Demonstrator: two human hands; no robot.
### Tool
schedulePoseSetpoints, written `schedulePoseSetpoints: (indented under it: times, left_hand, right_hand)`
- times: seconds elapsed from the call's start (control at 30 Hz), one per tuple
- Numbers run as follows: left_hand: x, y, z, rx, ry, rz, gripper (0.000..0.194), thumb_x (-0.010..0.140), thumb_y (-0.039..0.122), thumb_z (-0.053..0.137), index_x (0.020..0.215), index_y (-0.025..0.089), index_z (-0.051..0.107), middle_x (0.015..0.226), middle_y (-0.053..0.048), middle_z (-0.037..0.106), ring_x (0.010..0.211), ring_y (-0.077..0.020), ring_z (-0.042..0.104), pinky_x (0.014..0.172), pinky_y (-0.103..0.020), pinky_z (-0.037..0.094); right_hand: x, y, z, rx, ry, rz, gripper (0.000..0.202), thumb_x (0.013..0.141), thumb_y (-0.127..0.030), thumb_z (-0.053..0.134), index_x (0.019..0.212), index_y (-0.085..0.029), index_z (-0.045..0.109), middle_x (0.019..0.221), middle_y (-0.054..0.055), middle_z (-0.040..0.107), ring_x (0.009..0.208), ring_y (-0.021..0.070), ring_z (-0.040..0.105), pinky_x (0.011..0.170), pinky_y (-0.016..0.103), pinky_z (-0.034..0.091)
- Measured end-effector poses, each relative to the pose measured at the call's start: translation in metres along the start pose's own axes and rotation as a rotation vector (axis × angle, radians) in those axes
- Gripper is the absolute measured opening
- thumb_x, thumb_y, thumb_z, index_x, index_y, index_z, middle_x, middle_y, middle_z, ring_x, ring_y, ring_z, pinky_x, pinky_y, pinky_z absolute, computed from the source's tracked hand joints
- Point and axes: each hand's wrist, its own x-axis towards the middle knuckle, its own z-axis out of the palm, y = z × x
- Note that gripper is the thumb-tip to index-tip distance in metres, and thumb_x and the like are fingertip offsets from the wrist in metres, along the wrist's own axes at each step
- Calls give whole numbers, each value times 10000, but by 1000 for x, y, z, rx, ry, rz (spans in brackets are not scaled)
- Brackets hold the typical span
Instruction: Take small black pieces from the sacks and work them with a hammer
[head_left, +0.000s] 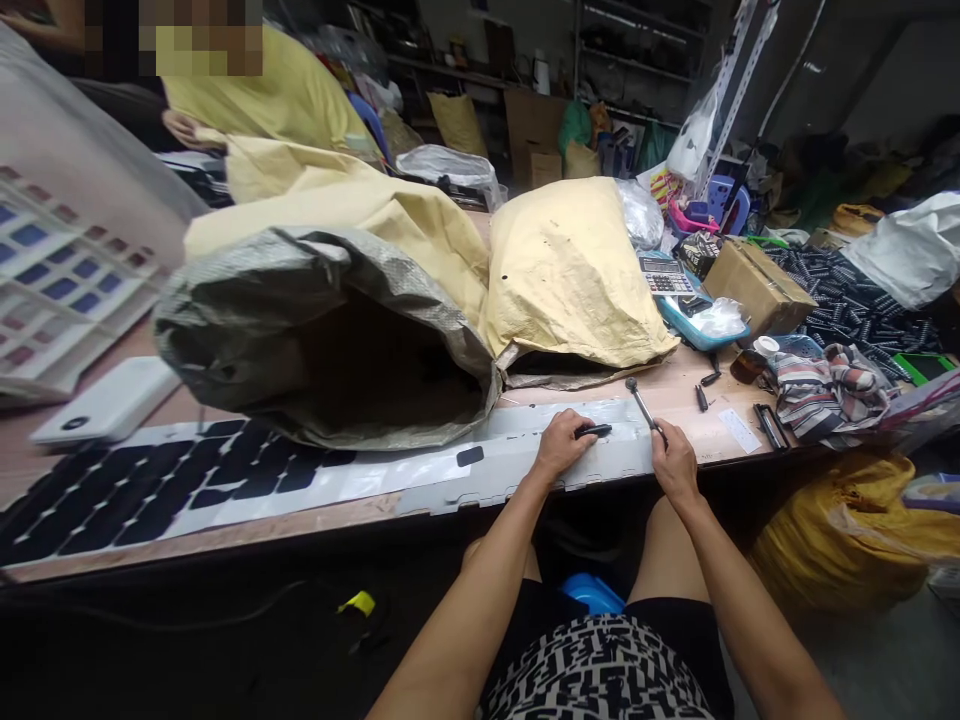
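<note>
My left hand (561, 444) rests at the table's front edge, its fingers closed on a small, dark, elongated part (598, 430) that points right. To its right, my right hand (675, 462) grips the dark handle of what looks like a ratchet wrench (641, 404), its round metal head tilted up and away. Beneath both hands lies a flat grey-white sheet (517, 462). Similar short black parts (701, 398) lie on the table beyond my right hand, near a white paper slip (739, 430) and a larger black piece (771, 427).
An open-mouthed sack (420, 225) and a full yellow sack (574, 270) stand behind my hands. Right: a cardboard box (759, 285), calculator (666, 277), blue tray (701, 325), striped cloth (806, 390) and heaped black parts. Left: black stickers (127, 490), white crate (60, 290) and a seated person (277, 95).
</note>
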Motion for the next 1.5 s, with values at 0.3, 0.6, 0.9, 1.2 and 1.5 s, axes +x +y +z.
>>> schedulePoseSetpoints:
  times: [0.3, 0.6, 0.9, 1.2, 1.5]
  left_hand:
    - [0, -2, 1, -53, 36, -40, 177, 747, 184, 730, 915, 230, 763, 874, -22, 636, 936, -209, 583, 869, -347, 486]
    - [1, 2, 1, -33, 25, -59, 172, 757, 192, 718, 913, 243, 766, 878, -26, 634, 947, -216, 578, 864, -353, 486]
    - [-1, 6, 0, -35, 38, -64, 161, 774, 192, 709, 911, 246, 774, 866, -23, 626, 931, -213, 575, 837, -341, 472]
    - [1, 5, -1, -21, 16, -61, 151, 813, 233, 686, 939, 235, 769, 887, -29, 642, 955, -217, 578, 877, -354, 479]
    - [-1, 4, -1, 38, 15, -27, 245, 966, 325, 521, 953, 231, 747, 937, -43, 656, 966, -217, 575, 904, -363, 465]
  right_hand:
    - [-58, -27, -16, 249, -83, -48, 337, 966, -342, 495, 1191, -207, 708, 1191, 92, 722, 1135, 217, 666, 1040, 362, 507]
    - [-65, -29, -11, 195, -103, -43, 331, 961, -306, 477, 1173, -221, 716, 1160, 95, 732, 1092, 222, 675, 1008, 377, 526]
    - [-65, -32, -1, 161, -133, -63, 343, 974, -335, 467, 1187, -213, 706, 1112, 92, 728, 1051, 219, 672, 974, 352, 522]
    - [15, 1, 3, -280, -6, 60, 323, 955, -277, 501, 1204, -223, 699, 1058, 83, 653, 963, 213, 582, 818, 303, 432]
    - [43, 7, 27, -604, 65, -34, 309, 989, -263, 463, 1254, -209, 613, 1050, 100, 573, 949, 234, 489, 750, 322, 337]
